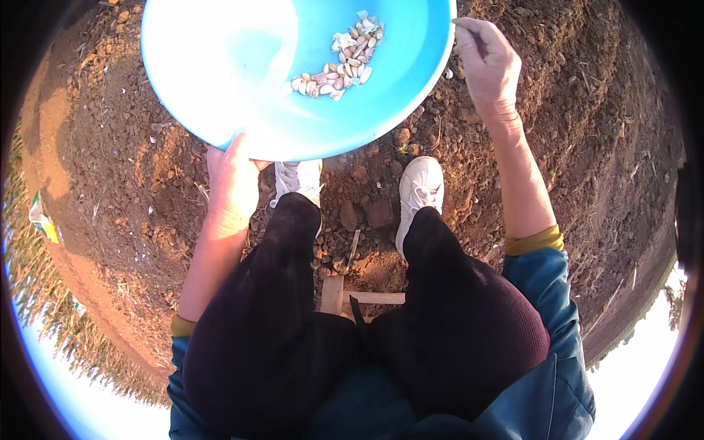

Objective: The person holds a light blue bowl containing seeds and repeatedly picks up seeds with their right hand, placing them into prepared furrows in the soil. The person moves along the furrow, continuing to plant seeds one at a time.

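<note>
A light-blue plastic basin is held up in front of my shoes, its left side washed out by glare. Inside it, garlic cloves lie in a curved band with some papery skins. My left hand grips the near left rim, thumb over the edge and most fingers hidden beneath. At the right rim, my right hand has its thumb and forefinger against the basin's edge; the fingertips are partly hidden there.
Loose brown soil with clods surrounds my white shoes. Beneath my legs is a wooden frame, perhaps a low stool. White flecks dot the soil to the left. A crumpled plastic bag lies by dry grass.
</note>
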Demonstrator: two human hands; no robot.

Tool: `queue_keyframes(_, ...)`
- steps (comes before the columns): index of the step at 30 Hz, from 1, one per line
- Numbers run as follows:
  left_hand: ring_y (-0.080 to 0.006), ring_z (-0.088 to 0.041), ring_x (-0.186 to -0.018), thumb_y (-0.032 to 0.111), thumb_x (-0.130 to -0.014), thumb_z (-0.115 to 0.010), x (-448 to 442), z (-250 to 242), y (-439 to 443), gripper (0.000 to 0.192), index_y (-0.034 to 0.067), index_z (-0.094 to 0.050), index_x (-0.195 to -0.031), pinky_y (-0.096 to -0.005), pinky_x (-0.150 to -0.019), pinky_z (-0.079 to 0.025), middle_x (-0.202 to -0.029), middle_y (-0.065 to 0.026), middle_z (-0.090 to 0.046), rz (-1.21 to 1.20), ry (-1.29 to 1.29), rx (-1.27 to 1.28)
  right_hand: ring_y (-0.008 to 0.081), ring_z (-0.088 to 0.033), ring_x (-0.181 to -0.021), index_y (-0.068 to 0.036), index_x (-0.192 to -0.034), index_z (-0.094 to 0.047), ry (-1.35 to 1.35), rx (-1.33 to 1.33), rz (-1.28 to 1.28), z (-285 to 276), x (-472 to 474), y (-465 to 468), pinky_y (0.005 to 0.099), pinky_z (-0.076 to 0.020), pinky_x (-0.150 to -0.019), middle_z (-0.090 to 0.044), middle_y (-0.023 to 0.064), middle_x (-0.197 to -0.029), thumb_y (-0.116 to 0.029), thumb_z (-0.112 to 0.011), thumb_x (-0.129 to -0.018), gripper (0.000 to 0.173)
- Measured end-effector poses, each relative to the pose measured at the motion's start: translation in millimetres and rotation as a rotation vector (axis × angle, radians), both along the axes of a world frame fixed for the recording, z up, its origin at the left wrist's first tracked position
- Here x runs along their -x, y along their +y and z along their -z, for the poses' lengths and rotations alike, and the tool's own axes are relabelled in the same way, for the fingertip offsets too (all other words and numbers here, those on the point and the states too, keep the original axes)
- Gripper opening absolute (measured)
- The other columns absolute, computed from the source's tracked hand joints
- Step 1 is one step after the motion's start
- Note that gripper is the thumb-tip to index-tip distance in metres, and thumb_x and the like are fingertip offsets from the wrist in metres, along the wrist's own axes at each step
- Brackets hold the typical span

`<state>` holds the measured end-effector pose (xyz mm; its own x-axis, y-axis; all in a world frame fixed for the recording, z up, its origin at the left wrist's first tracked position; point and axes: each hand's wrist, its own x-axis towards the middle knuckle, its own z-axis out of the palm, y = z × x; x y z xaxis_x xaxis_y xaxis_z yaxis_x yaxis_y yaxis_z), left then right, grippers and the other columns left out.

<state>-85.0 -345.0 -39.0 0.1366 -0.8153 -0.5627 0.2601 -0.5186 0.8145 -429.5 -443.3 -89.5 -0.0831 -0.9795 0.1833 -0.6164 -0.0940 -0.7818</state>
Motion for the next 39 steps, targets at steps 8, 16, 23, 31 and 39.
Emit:
queue_keyframes(8,-0.0222,-0.065,-0.097,0.013,-0.093,-0.051,19,-12,7,0.03,-0.004,-0.053,-0.117,-0.0389,-0.083,-0.055,-0.108,-0.0129,-0.063,0.061,0.026,-0.006,0.0256,-0.068,-0.081,-0.001,-0.104,-0.066,0.081,-0.233,-0.541,3,-92,22,0.0335,-0.0537,-0.076,-0.068,0.0133,-0.092,-0.01,-0.062,-0.088,0.019)
queue_keyframes(16,-0.0196,-0.066,-0.095,0.012,-0.094,-0.053,17,2,9,0.029,-0.002,-0.053,-0.119,-0.0346,-0.08,-0.055,-0.108,-0.0106,-0.063,0.154,-0.032,-0.02,0.0241,-0.065,-0.088,-0.004,-0.103,-0.065,0.29,-0.204,-0.647,7,-113,32,0.0347,-0.0518,-0.08,-0.063,0.0102,-0.094,-0.023,-0.064,-0.088,0.024)
queue_keyframes(23,-0.0122,-0.062,-0.08,0.013,-0.092,-0.055,29,-5,11,0.022,-0.001,-0.057,-0.11,-0.0291,-0.071,-0.052,-0.095,-0.0051,-0.062,0.12,-0.024,-0.013,0.0261,-0.065,-0.09,-0.009,-0.101,-0.067,0.13,-0.209,-0.68,13,-114,43,0.0358,-0.0519,-0.081,-0.064,0.0093,-0.096,-0.031,-0.065,-0.087,0.026)
queue_keyframes(31,-0.0073,-0.057,-0.07,0.013,-0.091,-0.055,43,-9,5,0.016,0.0,-0.061,-0.099,-0.0233,-0.06,-0.044,-0.084,-0.0015,-0.061,0.129,-0.069,0.018,0.0262,-0.066,-0.085,-0.011,-0.101,-0.067,0.34,-0.072,-0.509,13,-120,42,0.0386,-0.0529,-0.075,-0.065,0.009,-0.09,-0.04,-0.06,-0.088,0.033)
queue_keyframes(39,-0.009,-0.058,-0.071,0.01,-0.091,-0.054,36,6,8,0.015,-0.001,-0.06,-0.098,-0.0242,-0.06,-0.046,-0.087,-0.0039,-0.062,0.244,-0.088,0.096,0.0263,-0.066,-0.081,-0.011,-0.09,-0.068,0.48,-0.131,-0.383,16,-131,41,0.0381,-0.0537,-0.073,-0.065,0.0087,-0.084,-0.031,-0.057,-0.09,0.023)
